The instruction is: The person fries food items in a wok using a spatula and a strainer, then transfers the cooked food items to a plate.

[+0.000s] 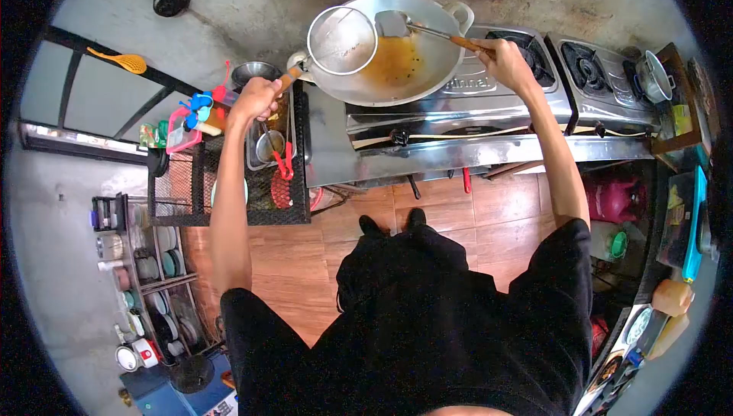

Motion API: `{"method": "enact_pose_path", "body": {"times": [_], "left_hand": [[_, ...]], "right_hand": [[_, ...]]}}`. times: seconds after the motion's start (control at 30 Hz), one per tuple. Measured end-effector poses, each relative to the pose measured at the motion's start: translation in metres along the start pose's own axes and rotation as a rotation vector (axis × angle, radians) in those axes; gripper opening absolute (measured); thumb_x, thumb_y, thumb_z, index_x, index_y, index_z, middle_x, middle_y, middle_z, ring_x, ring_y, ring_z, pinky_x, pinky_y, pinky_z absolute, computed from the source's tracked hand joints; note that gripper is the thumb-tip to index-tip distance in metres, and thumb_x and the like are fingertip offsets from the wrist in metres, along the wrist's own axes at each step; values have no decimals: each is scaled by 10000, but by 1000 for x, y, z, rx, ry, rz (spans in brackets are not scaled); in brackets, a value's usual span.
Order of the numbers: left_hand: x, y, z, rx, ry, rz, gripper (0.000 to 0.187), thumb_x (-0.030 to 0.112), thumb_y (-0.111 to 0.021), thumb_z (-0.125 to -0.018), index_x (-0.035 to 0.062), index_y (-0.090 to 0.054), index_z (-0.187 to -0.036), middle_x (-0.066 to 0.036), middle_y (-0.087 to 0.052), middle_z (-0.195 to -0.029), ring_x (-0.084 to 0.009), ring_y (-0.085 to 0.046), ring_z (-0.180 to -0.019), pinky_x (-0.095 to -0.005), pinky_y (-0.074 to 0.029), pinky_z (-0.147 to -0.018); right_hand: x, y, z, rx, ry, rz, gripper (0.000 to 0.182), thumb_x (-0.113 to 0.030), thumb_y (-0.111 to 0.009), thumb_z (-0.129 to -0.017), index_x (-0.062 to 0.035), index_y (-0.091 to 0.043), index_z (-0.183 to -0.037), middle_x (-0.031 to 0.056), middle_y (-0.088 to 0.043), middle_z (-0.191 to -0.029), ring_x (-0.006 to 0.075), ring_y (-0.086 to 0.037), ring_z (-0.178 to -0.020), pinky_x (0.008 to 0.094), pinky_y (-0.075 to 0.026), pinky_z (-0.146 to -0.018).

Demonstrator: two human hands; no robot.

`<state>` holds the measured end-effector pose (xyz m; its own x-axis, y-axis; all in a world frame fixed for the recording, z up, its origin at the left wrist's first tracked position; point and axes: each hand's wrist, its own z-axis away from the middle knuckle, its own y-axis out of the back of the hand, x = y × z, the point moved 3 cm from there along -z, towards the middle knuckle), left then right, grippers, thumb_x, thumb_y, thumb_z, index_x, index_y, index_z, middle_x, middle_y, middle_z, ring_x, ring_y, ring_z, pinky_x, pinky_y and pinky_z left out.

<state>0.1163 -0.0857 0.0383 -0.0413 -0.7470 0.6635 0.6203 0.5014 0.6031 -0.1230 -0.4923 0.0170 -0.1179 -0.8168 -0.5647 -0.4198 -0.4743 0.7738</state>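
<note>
My left hand (257, 100) is closed round the wooden handle of a round mesh strainer (343, 40). The strainer's hoop overlaps the left side of a large metal wok (439, 80), with small dark bits showing in its mesh. In my right hand (505, 63) is the wooden handle of a spatula (393, 23), its flat metal blade down inside the wok. Brownish oil (397, 61) with dark specks pools in the wok's bottom. The wok stands on the left part of a gas stove (466, 114).
To the right are bare burners (588, 68) and a small metal pot (653, 80). A black mesh rack (202, 187) on the left holds a red-handled tool and a pink basket (182, 129). A dish rack (164, 263) stands lower left. A pink gas cylinder (615, 200) sits below right.
</note>
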Motion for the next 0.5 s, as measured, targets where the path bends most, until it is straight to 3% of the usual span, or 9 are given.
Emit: {"method": "enact_pose_path", "body": {"times": [0.1,0.17,0.2,0.27,0.3,0.33,0.37,0.43,0.5], "left_hand": [[12,-11,0,57,-70,-103,367,331,-467,-942,8,-555,-793,-22,-484,-536,-93,-379,-359,-267,-267,-340],[24,-18,-6,201,-146,-494,425,314,-489,-919,-79,-615,-820,-263,-633,-784,-376,-642,-716,-436,-485,-632],[27,-23,-10,216,-154,-502,417,322,-492,-907,-73,-624,-888,-302,-604,-915,-428,-566,-982,-464,-445,-823],[33,-32,-11,188,-164,-522,432,330,-495,-908,-80,-619,-853,-296,-612,-894,-418,-593,-926,-457,-456,-800],[37,-35,-13,159,-179,-546,449,338,-498,-908,-87,-614,-818,-289,-620,-873,-408,-620,-870,-450,-467,-777],[36,-37,-16,62,-141,-444,455,342,-500,-917,-83,-587,-778,-214,-624,-713,-321,-619,-573,-417,-479,-564],[37,-37,-16,64,-142,-439,455,342,-500,-917,-83,-587,-778,-214,-624,-713,-321,-619,-573,-417,-479,-564],[38,-43,-13,-149,-61,-100,405,334,-495,-932,-45,-550,-798,-70,-524,-588,-126,-422,-365,-301,-337,-357],[43,-44,-8,-220,-18,-26,371,322,-484,-941,-32,-537,-845,-26,-479,-583,-72,-352,-366,-258,-268,-341]], "right_hand": [[11,-3,-2,33,44,-8,296,-94,-610,-807,-73,-641,-1101,265,-588,-739,383,-602,-646,405,-472,-614],[12,0,0,21,36,28,295,-100,-613,-809,-73,-640,-1102,264,-591,-748,384,-605,-654,402,-472,-616],[10,4,3,25,28,28,294,-106,-612,-811,-72,-640,-1102,264,-595,-754,390,-604,-661,401,-476,-619],[2,13,9,29,22,30,292,-112,-612,-813,-71,-640,-1101,263,-599,-760,396,-603,-667,399,-479,-623],[-3,20,13,-12,-46,42,297,-103,-613,-824,-28,-625,-1111,262,-620,-830,327,-638,-730,368,-486,-671],[-6,26,18,-53,-113,53,307,-93,-613,-834,15,-610,-1122,260,-641,-899,258,-674,-793,337,-492,-720],[-8,30,24,-54,-110,57,307,-93,-613,-834,15,-610,-1122,260,-641,-899,258,-674,-793,337,-492,-720],[-2,42,35,-40,-122,42,321,-98,-617,-835,9,-604,-1137,230,-657,-946,235,-668,-844,332,-487,-765],[7,51,48,-1,-122,26,327,-116,-623,-836,8,-607,-1138,205,-665,-987,207,-652,-872,325,-475,-800]]}}
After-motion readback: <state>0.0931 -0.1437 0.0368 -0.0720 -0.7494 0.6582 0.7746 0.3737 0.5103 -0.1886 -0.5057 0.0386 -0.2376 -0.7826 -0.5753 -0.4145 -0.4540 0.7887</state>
